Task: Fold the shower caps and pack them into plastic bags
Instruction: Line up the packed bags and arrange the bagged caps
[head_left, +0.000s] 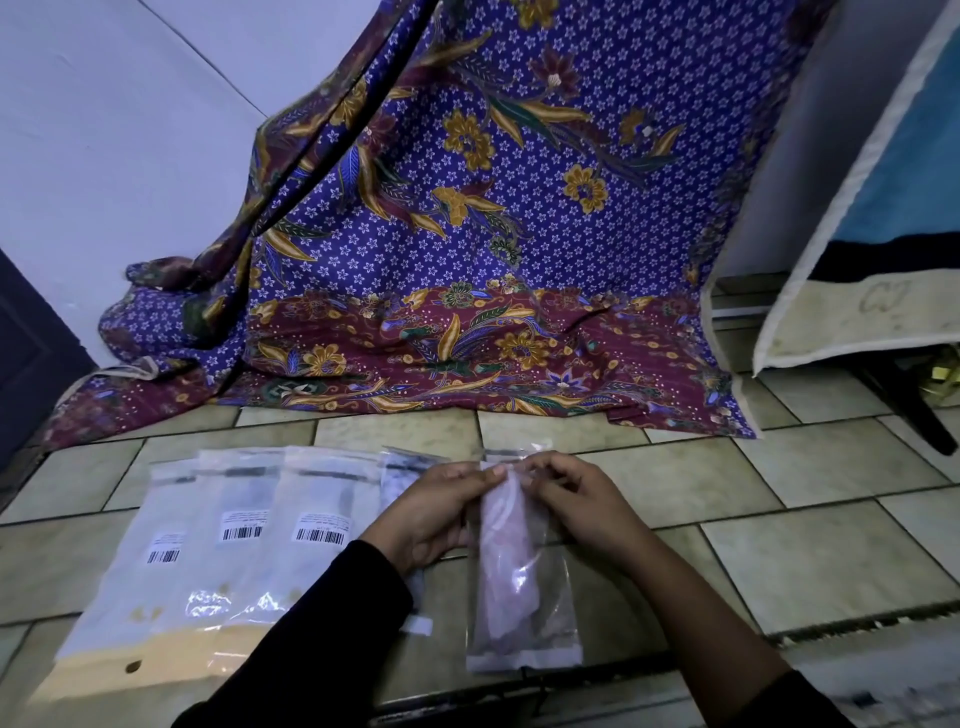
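Clear plastic bag is running lengthwise straight away from the person, with the pink shower cap sitting inside. Left hand and right hand are both pinching its far mouth end, one per side. Sealing is probably next. Packed bags are lying left.

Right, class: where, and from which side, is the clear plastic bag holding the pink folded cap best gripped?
Probably its far top edge, pinched from both sides as the left hand and right hand do: the pink folded cap bulks the middle of the clear plastic bag, leaving that strip flat.
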